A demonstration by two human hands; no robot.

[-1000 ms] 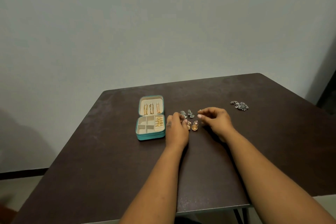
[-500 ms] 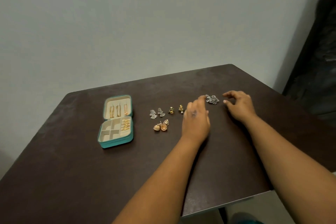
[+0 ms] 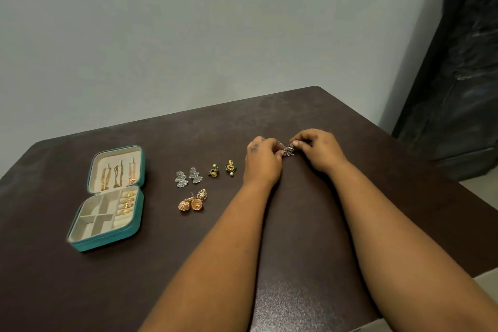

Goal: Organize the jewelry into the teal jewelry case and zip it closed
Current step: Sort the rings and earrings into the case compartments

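Note:
The teal jewelry case [image 3: 136,219] lies open at the left of the dark table [image 3: 296,237], with gold chains in its lid and gold rings in the roll slots. Loose on the table between the case and my hands are a silver earring pair [image 3: 186,177], two green-and-gold earrings [image 3: 222,169] and a gold dome pair [image 3: 192,202]. Further right, my left hand [image 3: 261,163] and my right hand [image 3: 318,152] both pinch a dark silver earring cluster [image 3: 289,149] between their fingertips, just above the table.
A pale wall stands behind the table. A dark cabinet or door [image 3: 458,75] is at the far right. The table's front edge runs under my forearms, and its right edge lies close to my right arm.
Both hands moved right, away from the earrings near the case, to the silver cluster and closed their fingertips on it. The camera turned right as well.

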